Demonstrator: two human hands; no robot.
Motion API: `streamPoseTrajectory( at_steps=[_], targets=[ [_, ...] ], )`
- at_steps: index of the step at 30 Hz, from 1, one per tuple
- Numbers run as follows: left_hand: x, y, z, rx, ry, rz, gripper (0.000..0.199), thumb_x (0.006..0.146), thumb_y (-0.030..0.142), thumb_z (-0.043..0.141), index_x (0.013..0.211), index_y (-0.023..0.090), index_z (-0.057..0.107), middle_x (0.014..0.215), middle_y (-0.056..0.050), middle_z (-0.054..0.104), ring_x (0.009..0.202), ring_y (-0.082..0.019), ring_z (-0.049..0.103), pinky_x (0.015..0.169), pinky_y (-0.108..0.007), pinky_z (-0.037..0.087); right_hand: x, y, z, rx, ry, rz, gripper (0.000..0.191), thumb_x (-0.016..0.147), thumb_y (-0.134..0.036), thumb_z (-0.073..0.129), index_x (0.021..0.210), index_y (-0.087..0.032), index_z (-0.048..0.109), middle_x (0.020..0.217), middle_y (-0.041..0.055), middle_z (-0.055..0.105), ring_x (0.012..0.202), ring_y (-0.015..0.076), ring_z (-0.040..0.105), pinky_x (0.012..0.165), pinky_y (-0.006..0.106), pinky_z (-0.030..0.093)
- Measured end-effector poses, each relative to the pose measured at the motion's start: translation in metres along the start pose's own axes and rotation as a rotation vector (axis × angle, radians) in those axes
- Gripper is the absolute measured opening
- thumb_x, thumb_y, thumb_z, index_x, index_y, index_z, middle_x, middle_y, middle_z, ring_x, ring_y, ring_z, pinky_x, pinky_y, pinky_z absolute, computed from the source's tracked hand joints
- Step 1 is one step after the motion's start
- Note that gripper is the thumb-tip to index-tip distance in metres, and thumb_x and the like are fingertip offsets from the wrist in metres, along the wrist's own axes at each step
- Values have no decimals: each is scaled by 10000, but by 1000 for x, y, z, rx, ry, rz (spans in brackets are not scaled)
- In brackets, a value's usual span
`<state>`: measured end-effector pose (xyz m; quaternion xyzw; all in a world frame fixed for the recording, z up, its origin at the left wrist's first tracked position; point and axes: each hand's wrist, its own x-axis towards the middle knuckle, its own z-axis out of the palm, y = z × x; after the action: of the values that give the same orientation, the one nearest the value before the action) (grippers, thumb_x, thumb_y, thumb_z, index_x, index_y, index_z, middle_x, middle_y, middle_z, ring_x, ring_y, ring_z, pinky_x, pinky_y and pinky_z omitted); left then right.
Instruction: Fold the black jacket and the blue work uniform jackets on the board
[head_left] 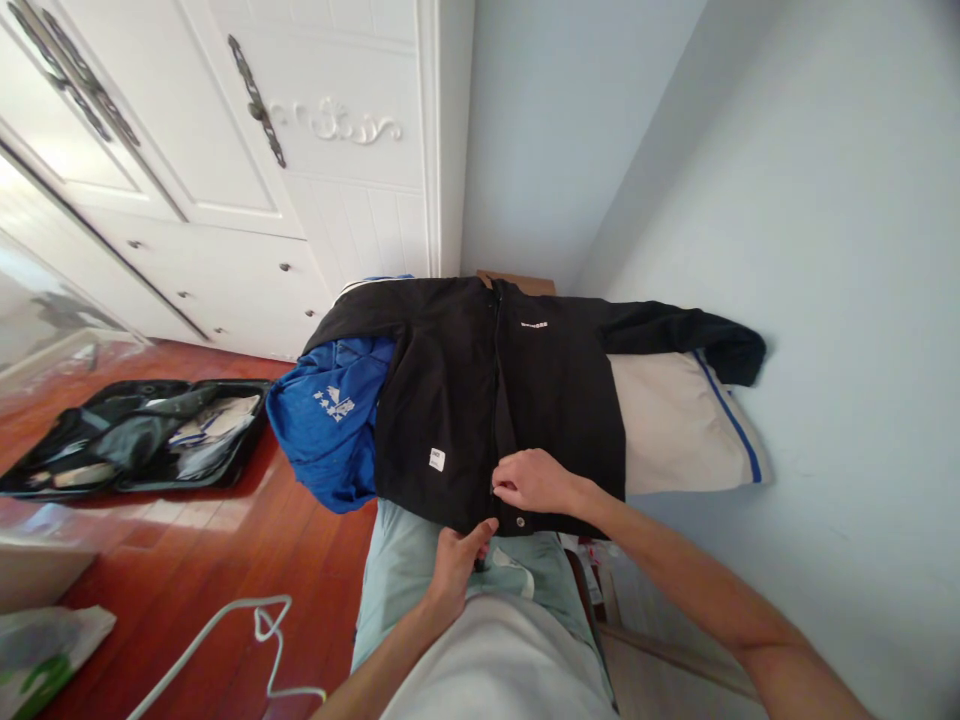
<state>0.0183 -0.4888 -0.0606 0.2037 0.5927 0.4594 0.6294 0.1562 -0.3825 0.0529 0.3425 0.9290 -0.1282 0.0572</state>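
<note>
Blk long-sleeved fabric jacket [450, 400] w/ small white chest lettering [534, 325] lies spread out in front, unfolded, front halves approx. together, L hand [456, 562] pinching bottom hem, R hand [536, 480] pinching front opening just above; can't tell how much fastening's left.
</note>
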Motion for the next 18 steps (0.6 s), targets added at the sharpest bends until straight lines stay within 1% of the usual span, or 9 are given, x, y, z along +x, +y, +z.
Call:
streamPoseTrajectory(
  at_steps=[3, 6, 8, 10, 14, 18],
  targets=[
    [-3, 2, -2, 23, -10, 31, 487, 566, 561, 827, 510, 142, 584, 481, 16, 490, 471, -86, 407, 486, -241, 314, 13, 15, -11, 192, -9, 15, 136, 825, -262, 637, 810, -229, 767, 830, 7, 747, 767, 160, 666, 629, 226, 404],
    [-5, 3, -3, 38, -34, 42, 491, 577, 560, 824, 500, 147, 568, 470, 18, 476, 468, -84, 388, 484, -242, 304, 25, 31, -21, 311, 18, 80, 146, 778, -211, 640, 756, -222, 784, 741, -9, 736, 695, 140, 645, 619, 218, 396],
    [-6, 3, -4, 35, -46, 33, 487, 574, 556, 828, 510, 147, 570, 473, 19, 469, 474, -86, 384, 487, -242, 300, 32, 42, -30, 344, 73, 161, 175, 775, -185, 619, 759, -207, 792, 710, -5, 730, 669, 136, 635, 615, 217, 396],
    [-7, 4, -4, 22, -49, 14, 483, 568, 549, 834, 518, 147, 571, 485, 19, 467, 487, -89, 386, 494, -241, 303, 38, 51, -39, 362, 99, 211, 179, 773, -185, 619, 769, -202, 798, 709, -3, 733, 666, 137, 634, 610, 216, 399],
    [-10, 6, -3, -9, -57, -6, 479, 571, 540, 835, 513, 149, 564, 492, 20, 460, 495, -88, 385, 500, -240, 302, 50, 66, -55, 368, 85, 207, 158, 759, -196, 642, 758, -213, 799, 727, -12, 740, 681, 141, 643, 604, 213, 407],
    [-10, 7, -3, -25, -74, -22, 482, 558, 541, 842, 514, 151, 562, 479, 22, 457, 478, -83, 378, 488, -240, 285, 67, 87, -64, 362, 130, 259, 151, 756, -180, 649, 761, -201, 799, 763, -4, 751, 723, 145, 658, 630, 213, 425]
  ],
)
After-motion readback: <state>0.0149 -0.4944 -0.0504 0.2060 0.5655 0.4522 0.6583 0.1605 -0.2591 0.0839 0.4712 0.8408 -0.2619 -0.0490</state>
